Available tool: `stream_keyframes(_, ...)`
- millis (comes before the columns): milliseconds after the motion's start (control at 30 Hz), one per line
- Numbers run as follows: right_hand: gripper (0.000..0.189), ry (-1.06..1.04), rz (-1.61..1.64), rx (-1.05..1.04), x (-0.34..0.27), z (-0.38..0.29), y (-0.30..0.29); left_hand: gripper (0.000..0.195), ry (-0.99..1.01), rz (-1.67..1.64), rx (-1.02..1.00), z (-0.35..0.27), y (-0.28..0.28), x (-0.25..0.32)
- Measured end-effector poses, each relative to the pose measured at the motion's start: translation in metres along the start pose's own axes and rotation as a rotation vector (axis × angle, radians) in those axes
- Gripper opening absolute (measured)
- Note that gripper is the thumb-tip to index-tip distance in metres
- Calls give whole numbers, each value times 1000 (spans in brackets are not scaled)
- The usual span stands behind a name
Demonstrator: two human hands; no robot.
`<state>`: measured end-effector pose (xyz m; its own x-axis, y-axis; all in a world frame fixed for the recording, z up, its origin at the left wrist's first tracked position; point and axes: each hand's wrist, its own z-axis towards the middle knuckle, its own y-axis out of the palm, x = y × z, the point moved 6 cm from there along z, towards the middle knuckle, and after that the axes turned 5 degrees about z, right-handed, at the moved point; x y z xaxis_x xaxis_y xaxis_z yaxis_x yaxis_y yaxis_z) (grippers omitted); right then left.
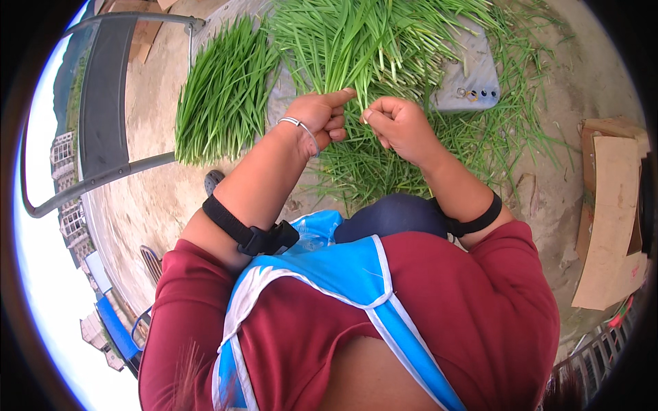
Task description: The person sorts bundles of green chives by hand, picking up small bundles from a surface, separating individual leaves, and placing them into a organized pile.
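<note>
A large pile of green garlic chives (349, 41) lies on a grey metal surface (470, 90) in front of me, pale stem ends towards the right. My left hand (324, 115), with a silver bangle at the wrist, is closed around chive stems at the pile's near edge, its index finger stretched towards the right. My right hand (393, 123) pinches the pale end of a few chives between thumb and forefinger, close beside the left. A neat bunch of chives (226, 97) rests at the left of the surface, stem ends towards me.
Loose chive leaves (380, 172) cover the concrete floor below and right of the surface. A cardboard box (611, 205) stands at the right. On the left is a metal-framed chair with a dark panel (105, 87). My knee (396, 216) is just below my hands.
</note>
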<state>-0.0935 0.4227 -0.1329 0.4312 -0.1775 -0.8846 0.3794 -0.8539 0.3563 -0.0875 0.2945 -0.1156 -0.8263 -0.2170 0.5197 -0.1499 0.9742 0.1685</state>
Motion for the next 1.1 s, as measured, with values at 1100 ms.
stream_keyframes(1100, 20, -192, -365, 197, -11, 9, -26, 17, -20, 110, -70, 9, 14, -8)
